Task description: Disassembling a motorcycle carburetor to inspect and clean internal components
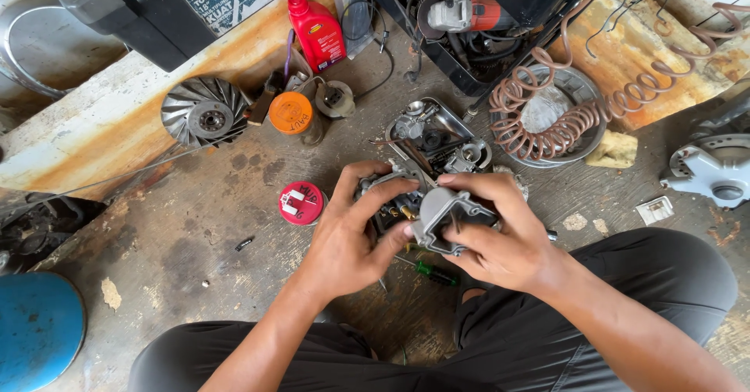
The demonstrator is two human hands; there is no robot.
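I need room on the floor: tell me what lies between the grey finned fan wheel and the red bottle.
In the head view, an orange-lidded round tin and a few small dark parts lie between the fan wheel and the red bottle.

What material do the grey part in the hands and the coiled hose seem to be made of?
The grey part, held by both hands, looks like cast metal, probably aluminium: dull matte grey with thick moulded edges. The coiled hose looks like flexible plastic: smooth, brownish, holding springy loops.

Your left hand (344, 239) and right hand (500, 236) meet low in front of you, fingers curled in a grip, forearms angling inward over your knees.
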